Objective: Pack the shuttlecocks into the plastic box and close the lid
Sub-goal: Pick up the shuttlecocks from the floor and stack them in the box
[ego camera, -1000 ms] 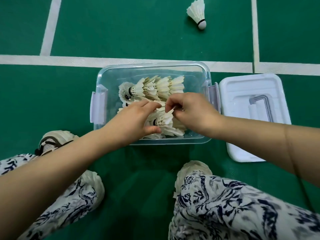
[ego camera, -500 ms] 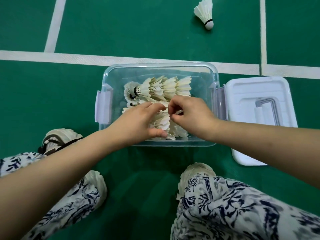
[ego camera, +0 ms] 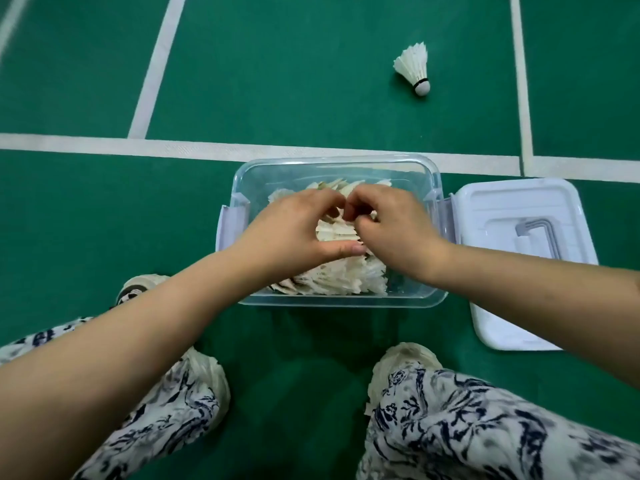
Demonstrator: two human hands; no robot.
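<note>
A clear plastic box (ego camera: 420,168) sits on the green court floor in front of me, holding several white feather shuttlecocks (ego camera: 341,277) stacked in rows. Both hands are inside the box over the stack. My left hand (ego camera: 291,233) curls around the left side of a shuttlecock row, thumb underneath. My right hand (ego camera: 391,230) pinches the feathers of the same row from the right. One loose shuttlecock (ego camera: 415,71) lies on the floor beyond the box, to the right. The white lid (ego camera: 512,216) lies flat on the floor, just right of the box.
White court lines (ego camera: 121,145) cross the floor behind the box. My patterned trouser legs (ego camera: 467,424) and pale shoes (ego camera: 403,362) are at the bottom, close to the box's near edge.
Both hands have moved further back in the box and closed together over the upper shuttlecock row, hiding its corks. The camera has tilted, so the box sits lower and further right in the frame.
</note>
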